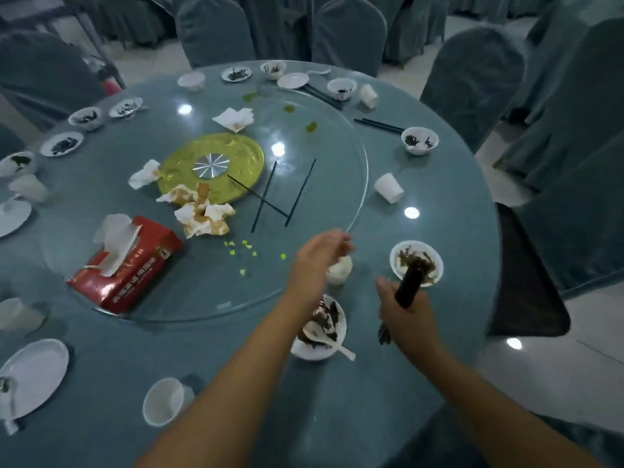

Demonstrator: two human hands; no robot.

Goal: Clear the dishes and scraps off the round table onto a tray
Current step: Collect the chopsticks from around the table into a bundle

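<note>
My right hand (407, 314) grips a bundle of dark chopsticks (410, 285) near the table's right front edge; their tips reach over a white bowl of dark scraps (401, 266). My left hand (315, 260) hovers with loosely spread, blurred fingers at the rim of the glass turntable (337, 136), just above a small white cup (340, 271). It holds nothing that I can see. Between my forearms stands a white bowl (332, 344) with scraps and a white spoon. Loose black chopsticks (300, 192) lie on the turntable.
A red tissue box (135, 268), crumpled stained napkins (202, 214) and green bits lie on the turntable around a yellow disc (243, 157). Several bowls, plates and paper cups ring the round table (236, 383). Covered chairs (472, 86) stand close around it.
</note>
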